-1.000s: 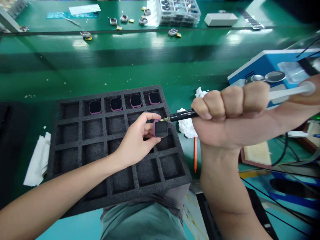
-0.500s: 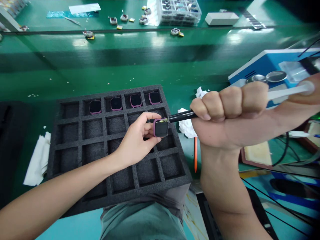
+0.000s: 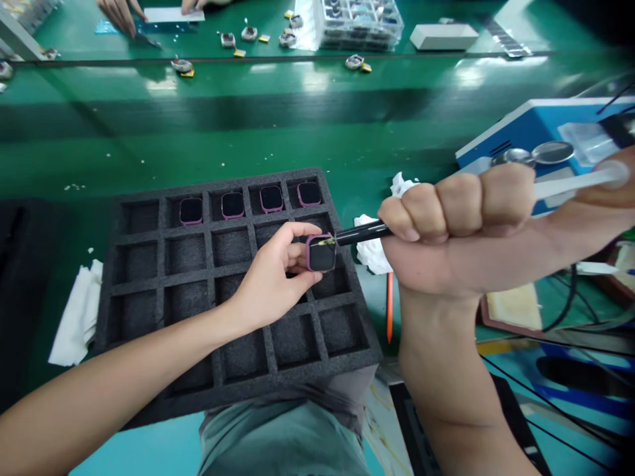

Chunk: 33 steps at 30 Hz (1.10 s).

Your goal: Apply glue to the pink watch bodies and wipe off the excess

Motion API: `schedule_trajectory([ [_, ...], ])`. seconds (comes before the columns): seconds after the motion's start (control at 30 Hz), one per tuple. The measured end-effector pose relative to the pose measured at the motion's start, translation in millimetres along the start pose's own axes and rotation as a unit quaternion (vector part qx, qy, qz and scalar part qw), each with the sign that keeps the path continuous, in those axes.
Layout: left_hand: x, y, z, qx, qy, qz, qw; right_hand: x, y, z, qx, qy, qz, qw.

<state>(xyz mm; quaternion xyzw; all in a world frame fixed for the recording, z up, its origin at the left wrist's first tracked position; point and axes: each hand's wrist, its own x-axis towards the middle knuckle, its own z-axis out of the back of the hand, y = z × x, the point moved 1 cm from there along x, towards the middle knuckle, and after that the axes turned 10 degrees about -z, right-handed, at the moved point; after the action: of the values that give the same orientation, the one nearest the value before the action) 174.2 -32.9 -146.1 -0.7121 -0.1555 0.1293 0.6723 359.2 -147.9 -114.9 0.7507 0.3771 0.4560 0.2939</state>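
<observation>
My left hand (image 3: pixel 274 274) pinches a smartwatch (image 3: pixel 322 254) with a purple case and black face by its edge, above the foam tray. Wrapped in the fingers of my right hand (image 3: pixel 451 231) is a syringe (image 3: pixel 364 231) with a black barrel, its white plunger under my thumb. Its thin tip lies over the upper edge of the watch; whether it touches, I cannot tell. The dark grey foam tray (image 3: pixel 325 365) sits below, sectioned into square compartments. Several similar purple watches (image 3: pixel 271 198) stand in its far row.
Crumpled white tissue (image 3: pixel 373 248) and an orange stick (image 3: pixel 389 307) lie right of the tray. A blue machine (image 3: pixel 526 129) stands farther right. On the raised back ledge are small parts (image 3: pixel 249 33), a clear compartment box (image 3: pixel 364 39) and another person's hands (image 3: pixel 119 13).
Another person's hands have come in at the back left, by the white strip and tweezers. My hands, the watch and the syringe hold nearly the same position.
</observation>
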Motion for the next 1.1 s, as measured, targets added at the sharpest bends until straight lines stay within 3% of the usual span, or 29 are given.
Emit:
schedule_trajectory([
  [0.27, 0, 0, 0.3, -0.004, 0.002, -0.002, 1.000, -4, 0, -6, -0.010, -0.096, -0.003, 0.995],
  [0.43, 1, 0, 0.2, -0.010, 0.000, 0.001, 1.000, -4, 2, -7, -0.031, -0.071, -0.026, 0.997],
  [0.67, 0, 0, 0.0, -0.017, -0.002, 0.002, 1.000, -8, 11, -26, 0.019, -0.134, -0.091, 0.987],
  [0.9, 0, 0, 0.6, -0.009, 0.001, 0.001, 1.000, -10, 11, -23, 0.067, -0.131, -0.054, 0.988],
  [1.1, -1, 1, -0.1, -0.001, 0.006, -0.005, 1.000, -7, 12, -28, 0.045, -0.134, -0.049, 0.989],
])
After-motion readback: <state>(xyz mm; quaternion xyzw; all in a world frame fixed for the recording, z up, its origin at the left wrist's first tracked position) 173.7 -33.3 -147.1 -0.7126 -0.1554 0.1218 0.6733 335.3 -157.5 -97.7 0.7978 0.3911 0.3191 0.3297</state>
